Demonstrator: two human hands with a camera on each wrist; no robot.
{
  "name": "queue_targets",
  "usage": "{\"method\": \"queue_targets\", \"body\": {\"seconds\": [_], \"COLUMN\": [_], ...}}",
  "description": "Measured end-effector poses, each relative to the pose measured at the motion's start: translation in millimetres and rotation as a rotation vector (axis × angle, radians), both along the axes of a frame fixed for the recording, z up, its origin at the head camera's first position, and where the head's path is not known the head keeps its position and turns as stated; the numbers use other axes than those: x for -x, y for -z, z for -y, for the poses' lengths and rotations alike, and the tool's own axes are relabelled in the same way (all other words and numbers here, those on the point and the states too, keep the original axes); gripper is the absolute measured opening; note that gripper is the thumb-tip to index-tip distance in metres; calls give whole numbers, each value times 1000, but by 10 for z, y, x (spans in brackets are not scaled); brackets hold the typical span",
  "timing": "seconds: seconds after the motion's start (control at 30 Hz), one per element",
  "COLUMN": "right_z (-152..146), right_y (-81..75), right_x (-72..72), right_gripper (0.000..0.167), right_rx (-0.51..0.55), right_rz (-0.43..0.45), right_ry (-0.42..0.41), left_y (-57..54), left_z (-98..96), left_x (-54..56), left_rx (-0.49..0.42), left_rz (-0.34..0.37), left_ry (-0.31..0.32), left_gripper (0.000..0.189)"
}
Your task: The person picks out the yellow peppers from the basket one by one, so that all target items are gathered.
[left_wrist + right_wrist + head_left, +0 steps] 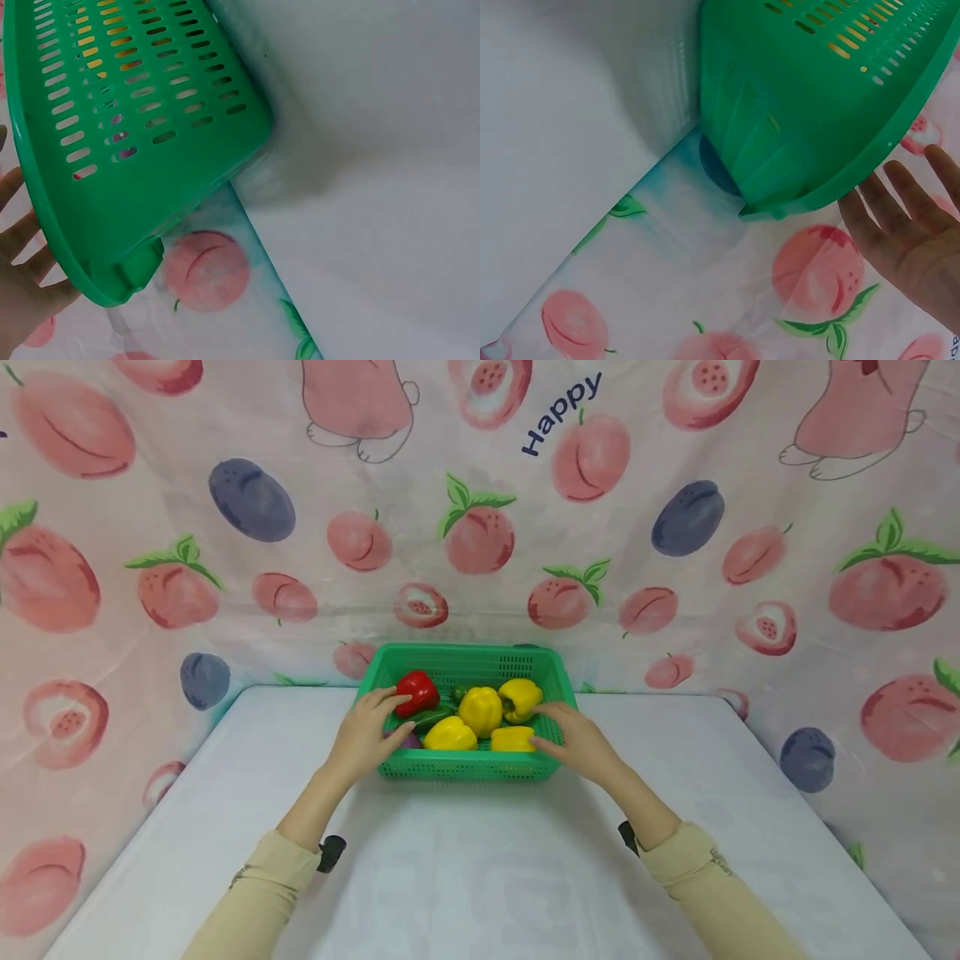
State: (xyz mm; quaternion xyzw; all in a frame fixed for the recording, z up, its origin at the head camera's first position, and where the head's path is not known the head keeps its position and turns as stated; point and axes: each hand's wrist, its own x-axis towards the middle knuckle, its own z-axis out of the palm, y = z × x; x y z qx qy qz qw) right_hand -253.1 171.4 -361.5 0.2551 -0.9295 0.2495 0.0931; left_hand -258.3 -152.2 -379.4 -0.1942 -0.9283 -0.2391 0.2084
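Observation:
A green plastic basket (468, 765) with slotted walls stands at the back of the table. Inside lie a red bell pepper (420, 692), several yellow bell peppers (481, 713), a long dark green vegetable (430, 718) and something purple (410, 741), partly covered by the left hand. My left hand (362, 737) is at the basket's left rim, fingers spread and reaching over it. At the opposite rim, my right hand (583, 743) has its fingers loosely extended, near a yellow pepper. Both wrist views show fingers (34, 262) and fingers (881, 206) right at the basket's rim.
A white-covered table (480, 868) carries the basket. Close behind it hangs a fruit-printed cloth (420, 568), which also runs along both sides. A small dark green item (458, 694) sits among the peppers. Dark wrist-camera mounts (331, 853) show at both cuffs.

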Motion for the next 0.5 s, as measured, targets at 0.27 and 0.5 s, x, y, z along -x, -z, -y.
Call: {"method": "queue_targets", "body": {"seconds": [0.27,0.5], "right_z": [156,263], "right_y": [-43,-69], "right_x": [92,154], "right_gripper": [44,48], "right_rx": [7,-37], "right_rz": [48,165], "right_ry": [14,-6], "left_y": [-55,57], "left_z": [-51,-80], "left_x": [180,262], "left_rx": [39,75], "left_rz": [112,246], "left_ry": [-55,-93], "left_gripper": [54,62]}}
